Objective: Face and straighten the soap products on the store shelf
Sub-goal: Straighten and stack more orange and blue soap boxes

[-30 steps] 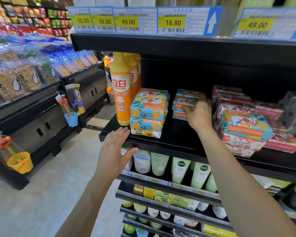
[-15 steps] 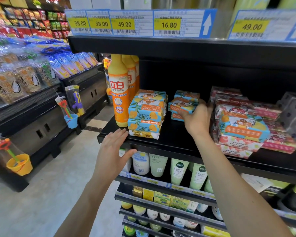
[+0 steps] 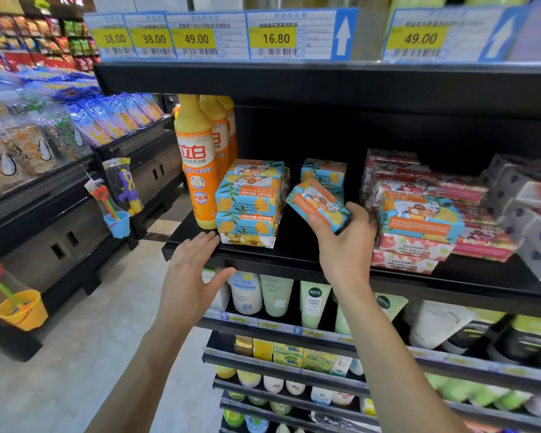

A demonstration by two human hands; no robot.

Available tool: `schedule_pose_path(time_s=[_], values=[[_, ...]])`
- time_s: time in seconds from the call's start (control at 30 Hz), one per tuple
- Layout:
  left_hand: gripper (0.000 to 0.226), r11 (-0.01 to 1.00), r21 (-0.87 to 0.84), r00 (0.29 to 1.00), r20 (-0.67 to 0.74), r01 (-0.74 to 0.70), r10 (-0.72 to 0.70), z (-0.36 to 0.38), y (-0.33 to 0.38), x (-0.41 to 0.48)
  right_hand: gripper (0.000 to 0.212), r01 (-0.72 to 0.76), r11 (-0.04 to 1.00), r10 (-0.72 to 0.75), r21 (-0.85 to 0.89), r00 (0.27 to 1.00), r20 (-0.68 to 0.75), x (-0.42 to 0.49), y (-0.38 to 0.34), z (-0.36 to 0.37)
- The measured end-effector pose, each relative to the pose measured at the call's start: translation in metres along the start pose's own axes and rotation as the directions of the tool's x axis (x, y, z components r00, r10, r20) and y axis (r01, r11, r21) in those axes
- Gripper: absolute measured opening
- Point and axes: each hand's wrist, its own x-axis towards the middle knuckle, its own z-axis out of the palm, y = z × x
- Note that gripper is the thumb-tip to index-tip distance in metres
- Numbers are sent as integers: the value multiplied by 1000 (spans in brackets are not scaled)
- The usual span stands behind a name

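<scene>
My right grip [image 3: 344,248] is clutching a tilted blue-and-orange paper-wrapped soap bar [image 3: 317,204], at 3 o'clock of the matching soap stack [image 3: 250,201]; left grip [image 3: 194,273] released, flat at the black shelf edge [image 3: 294,256]

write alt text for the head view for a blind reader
A person's right hand holds a tilted blue soap bar above a black store shelf, between a stack of matching bars and pink ones. The left hand, fingers straight, is at the shelf's front edge.
</scene>
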Motion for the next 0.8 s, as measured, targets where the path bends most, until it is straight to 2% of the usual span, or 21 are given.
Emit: schedule_pose_path(time_s=[0.1,0.2,0.3,0.37,0.4,0.47,0.5,0.57,0.67,0.8], values=[[66,999,-44,1000,-9,12,-12,-3,6,-3,76,26,999,-26,36,1000,11,-30,2,-9],[58,987,-131,994,-47,89,-96,-5,18,-6,72,64,995,-68,75,996,52,-53,5,-17],[35,970,-218,985,-108,106,-131,-6,36,-19,70,112,989,-123,93,985,118,-65,6,-27],[23,922,-366,971,-139,130,-193,-8,57,-32,69,153,983,-168,98,973,161,-69,7,-34],[19,846,-501,959,-100,182,-266,-11,70,-37,69,172,980,-188,100,966,179,-69,7,-38],[20,573,-758,928,113,311,-354,-21,97,-42,70,215,972,-230,92,950,211,-71,9,-46],[29,436,-823,915,230,365,-332,-26,109,-42,71,239,968,-251,82,942,224,-72,10,-49],[45,270,-860,895,376,433,-240,-34,126,-40,73,281,957,-288,67,926,245,-74,12,-56],[47,187,-860,877,443,474,-184,-38,141,-38,76,312,947,-321,77,910,263,-78,15,-64],[34,148,-848,856,478,508,-198,-33,148,-39,80,317,942,-334,108,900,279,-80,20,-72]])
